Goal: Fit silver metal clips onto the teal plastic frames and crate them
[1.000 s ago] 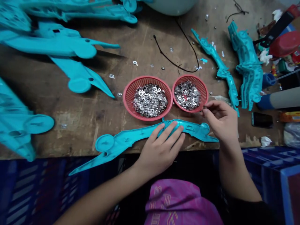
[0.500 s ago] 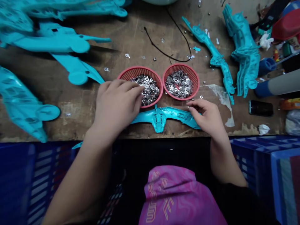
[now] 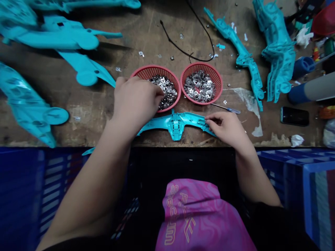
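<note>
A long teal plastic part [image 3: 176,124] lies along the near edge of the wooden bench. My right hand [image 3: 227,127] rests on its right end, fingers curled and pinched on it. My left hand [image 3: 136,99] reaches over the left red basket [image 3: 146,72], fingertips bunched down among the small shiny metal clips [image 3: 167,91] inside; what they hold is hidden. A second red basket [image 3: 201,68] of metal clips stands just to the right.
Several teal plastic parts lie at the left [image 3: 65,38] and right [image 3: 277,52] of the bench. A black cord [image 3: 188,55], a small screwdriver [image 3: 227,109], a phone [image 3: 293,116] and blue tubes [image 3: 311,90] sit around. Blue crates [image 3: 300,174] stand below the bench edge.
My left hand left the teal part and moved up into the left basket. My right hand slid from beside the right basket down onto the part's right end.
</note>
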{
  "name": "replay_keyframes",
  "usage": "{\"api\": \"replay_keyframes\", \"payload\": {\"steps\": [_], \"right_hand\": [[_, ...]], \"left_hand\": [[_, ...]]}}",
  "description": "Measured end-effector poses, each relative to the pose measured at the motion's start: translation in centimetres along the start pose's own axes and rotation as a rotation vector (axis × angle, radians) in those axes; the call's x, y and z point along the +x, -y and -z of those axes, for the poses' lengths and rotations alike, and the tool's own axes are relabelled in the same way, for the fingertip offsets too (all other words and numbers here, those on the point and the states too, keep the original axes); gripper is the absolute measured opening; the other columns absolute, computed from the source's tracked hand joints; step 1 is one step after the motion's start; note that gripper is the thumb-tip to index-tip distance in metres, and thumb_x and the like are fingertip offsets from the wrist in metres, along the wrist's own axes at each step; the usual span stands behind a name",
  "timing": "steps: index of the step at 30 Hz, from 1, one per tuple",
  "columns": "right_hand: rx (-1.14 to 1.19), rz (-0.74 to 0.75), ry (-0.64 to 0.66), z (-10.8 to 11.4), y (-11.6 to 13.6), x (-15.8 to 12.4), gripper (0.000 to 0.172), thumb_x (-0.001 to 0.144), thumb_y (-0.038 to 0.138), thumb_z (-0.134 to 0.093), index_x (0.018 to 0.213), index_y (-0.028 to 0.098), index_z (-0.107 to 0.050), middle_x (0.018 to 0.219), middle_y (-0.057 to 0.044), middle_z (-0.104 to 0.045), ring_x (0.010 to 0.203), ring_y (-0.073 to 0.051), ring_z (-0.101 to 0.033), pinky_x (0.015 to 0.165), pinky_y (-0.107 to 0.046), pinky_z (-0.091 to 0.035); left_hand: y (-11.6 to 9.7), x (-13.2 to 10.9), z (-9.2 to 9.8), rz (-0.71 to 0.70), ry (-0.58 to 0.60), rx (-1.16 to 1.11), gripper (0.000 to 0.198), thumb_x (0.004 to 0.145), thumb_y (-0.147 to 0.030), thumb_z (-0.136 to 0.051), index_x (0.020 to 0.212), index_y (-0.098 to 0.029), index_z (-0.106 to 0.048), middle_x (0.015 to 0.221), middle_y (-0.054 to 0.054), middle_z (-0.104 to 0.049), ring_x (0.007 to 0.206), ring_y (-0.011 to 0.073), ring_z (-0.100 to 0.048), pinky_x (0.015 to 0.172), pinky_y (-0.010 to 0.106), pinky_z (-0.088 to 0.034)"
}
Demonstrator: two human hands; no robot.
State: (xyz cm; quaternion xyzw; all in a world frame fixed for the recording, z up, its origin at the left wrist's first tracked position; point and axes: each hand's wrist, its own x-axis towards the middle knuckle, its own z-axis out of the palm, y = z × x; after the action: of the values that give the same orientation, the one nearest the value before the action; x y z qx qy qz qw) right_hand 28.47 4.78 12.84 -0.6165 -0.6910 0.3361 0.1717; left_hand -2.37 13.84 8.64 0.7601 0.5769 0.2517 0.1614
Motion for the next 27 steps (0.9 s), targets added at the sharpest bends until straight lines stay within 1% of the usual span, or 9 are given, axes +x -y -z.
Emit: {"api": "replay_keyframes", "payload": {"steps": [2,5,8,10,12,15,20,24,27], "right_hand": [[-0.037,-0.014,-0.016,-0.2,0.2,-0.1,0.025,0.094,0.014,-0.070,0.105,0.021,-0.091,0.094,-0.004,-0.088,0.080,-0.023,-0.079,0.082,-0.033,-0.061],[-0.116,-0.017,-0.048,-0.7,0.6,-0.4,0.024,0.094,0.014,-0.070,0.104,0.021,-0.091,0.092,-0.005,-0.086,0.080,-0.023,-0.079,0.083,-0.033,-0.060],[-0.208,0.044,-0.119,-1.5,0.9,-0.7,0.019,0.097,0.014,-0.069,0.100,0.019,-0.087,0.093,-0.007,-0.085,0.085,-0.025,-0.079,0.087,-0.035,-0.059],[-0.239,0.075,-0.161,-2.2,1.1,-0.9,0.016,0.098,0.014,-0.069,0.100,0.019,-0.085,0.093,-0.008,-0.083,0.088,-0.026,-0.079,0.086,-0.036,-0.059],[-0.244,0.085,-0.189,-2.7,1.1,-1.2,0.014,0.099,0.014,-0.070,0.102,0.019,-0.082,0.094,-0.009,-0.082,0.088,-0.027,-0.077,0.085,-0.037,-0.059],[-0.270,0.109,-0.194,-2.8,1.2,-1.5,0.014,0.102,0.014,-0.068,0.099,0.019,-0.080,0.096,-0.011,-0.080,0.091,-0.028,-0.076,0.087,-0.039,-0.059],[-0.339,0.151,-0.114,-1.8,1.6,-2.2,0.019,0.107,0.022,-0.067,0.104,0.018,-0.086,0.106,-0.014,-0.078,0.097,-0.029,-0.074,0.091,-0.043,-0.061],[-0.143,0.289,-0.262,-1.6,2.7,-1.7,0.030,0.109,0.027,-0.068,0.135,0.022,-0.083,0.122,-0.013,-0.081,0.110,-0.028,-0.076,0.103,-0.045,-0.062],[0.053,0.424,-0.272,-2.2,3.9,-0.6,0.032,0.110,0.028,-0.069,0.139,0.025,-0.081,0.130,-0.009,-0.082,0.113,-0.025,-0.077,0.109,-0.043,-0.062]], "left_hand": [[-0.2,-0.5,0.6,-0.033,-0.016,-0.095,0.022,0.096,-0.035,-0.081,0.091,-0.013,-0.080,0.095,0.007,-0.080,0.120,0.0335,-0.071,0.130,0.072,-0.036],[-1.8,-1.9,1.7,0.004,-0.091,-0.293,0.016,0.096,-0.033,-0.083,0.102,-0.018,-0.085,0.104,0.002,-0.083,0.113,0.0266,-0.074,0.124,0.055,-0.052],[-4.4,-4.2,1.7,0.122,-0.181,-0.513,0.011,0.094,-0.033,-0.086,0.102,-0.025,-0.088,0.097,0.000,-0.084,0.095,0.0213,-0.078,0.101,0.038,-0.065],[-5.9,-5.8,0.9,0.223,-0.192,-0.672,0.015,0.093,-0.036,-0.088,0.102,-0.024,-0.089,0.091,0.001,-0.083,0.083,0.0196,-0.079,0.083,0.033,-0.067],[-6.8,-7.0,-0.3,0.322,-0.167,-0.822,0.021,0.092,-0.039,-0.089,0.104,-0.022,-0.089,0.089,0.003,-0.083,0.075,0.0185,-0.078,0.073,0.031,-0.068],[-7.4,-7.9,-1.8,0.414,-0.153,-0.950,0.029,0.090,-0.044,-0.091,0.107,-0.020,-0.088,0.092,0.004,-0.084,0.076,0.0182,-0.079,0.073,0.030,-0.069],[-8.1,-8.1,-2.5,0.435,-0.213,-1.017,0.033,0.088,-0.045,-0.092,0.107,-0.019,-0.087,0.094,0.004,-0.084,0.078,0.0170,-0.080,0.077,0.029,-0.070],[-8.5,-8.1,-2.5,0.435,-0.220,-1.027,0.035,0.087,-0.046,-0.093,0.107,-0.018,-0.086,0.095,0.005,-0.084,0.078,0.0169,-0.081,0.079,0.029,-0.070],[-8.8,-8.4,-2.5,0.391,-0.209,-1.036,0.031,0.088,-0.043,-0.092,0.106,-0.018,-0.088,0.096,0.006,-0.086,0.079,0.0172,-0.081,0.079,0.028,-0.069]]}}
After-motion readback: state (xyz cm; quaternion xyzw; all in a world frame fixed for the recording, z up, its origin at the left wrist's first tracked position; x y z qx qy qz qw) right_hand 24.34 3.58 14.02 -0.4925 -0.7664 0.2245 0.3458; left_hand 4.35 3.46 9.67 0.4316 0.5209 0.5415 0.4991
